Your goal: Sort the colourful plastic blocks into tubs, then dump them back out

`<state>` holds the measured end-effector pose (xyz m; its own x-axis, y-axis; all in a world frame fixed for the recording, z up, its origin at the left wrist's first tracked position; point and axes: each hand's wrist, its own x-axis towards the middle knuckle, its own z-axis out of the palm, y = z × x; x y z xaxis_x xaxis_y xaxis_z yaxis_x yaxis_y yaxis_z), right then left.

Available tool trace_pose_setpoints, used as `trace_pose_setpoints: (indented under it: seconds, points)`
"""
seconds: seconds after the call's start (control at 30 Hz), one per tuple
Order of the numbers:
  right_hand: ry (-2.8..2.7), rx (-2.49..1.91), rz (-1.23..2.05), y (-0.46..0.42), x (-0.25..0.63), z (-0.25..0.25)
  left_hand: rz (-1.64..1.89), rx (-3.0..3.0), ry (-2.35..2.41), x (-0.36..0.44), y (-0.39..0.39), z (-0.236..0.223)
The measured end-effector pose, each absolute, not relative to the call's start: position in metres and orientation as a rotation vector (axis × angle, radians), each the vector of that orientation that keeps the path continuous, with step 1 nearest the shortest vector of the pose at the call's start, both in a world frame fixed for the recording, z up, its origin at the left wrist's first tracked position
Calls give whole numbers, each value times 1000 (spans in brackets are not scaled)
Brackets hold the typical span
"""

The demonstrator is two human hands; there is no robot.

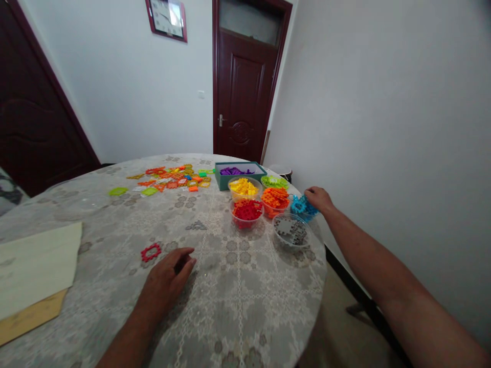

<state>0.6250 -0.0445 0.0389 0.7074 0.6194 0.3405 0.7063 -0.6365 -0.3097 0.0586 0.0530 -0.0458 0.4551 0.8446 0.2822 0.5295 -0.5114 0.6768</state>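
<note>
At the table's right edge, my right hand [320, 198] reaches to the blue toothed plastic pieces [301, 204], its fingers bent and closed on one at the top of the pile. Some of its fingertips are hidden. My left hand [169, 276] rests on the tablecloth, thumb and forefinger apart with nothing between them. Just beyond its knuckles lies a red ring-shaped piece [151, 252]. Farther off is a flat grey triangular piece [196, 225]. Close to my right hand stand a clear bowl of grey pieces [291, 230] and a bowl of orange pieces [275, 199].
Bowls of red [247, 210], yellow [244, 187] and lime green pieces [274, 182] stand near a green box [222, 180] holding purple pieces. Mixed loose pieces [172, 178] spread across the far left. Pale sheets [38, 266] lie at the left on the patterned tablecloth [238, 296].
</note>
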Motion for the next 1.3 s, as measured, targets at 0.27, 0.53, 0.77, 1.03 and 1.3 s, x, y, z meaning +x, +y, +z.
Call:
trace_pose_setpoints:
  seconds: [0.27, 0.53, 0.77, 1.03, 1.3]
  points:
    - [-953, -2276, -470, -59, 580, 54, 878, 2180, 1156, 59, 49, -41]
    - [-1346, -1964, -454, -103, 510, 65, 861, 2203, 1171, 58, 51, -43]
    - [-1239, -2152, -76, -146, 549, 21, 835, 2223, 1182, 57, 53, -44]
    - [-1716, -2057, 217, -141, 553, -31, 840, 2248, 1225, 58, 54, -39]
    - [-1810, -2352, 182, -121, 557, -36, 793, 2256, 1288, 54, 59, -44]
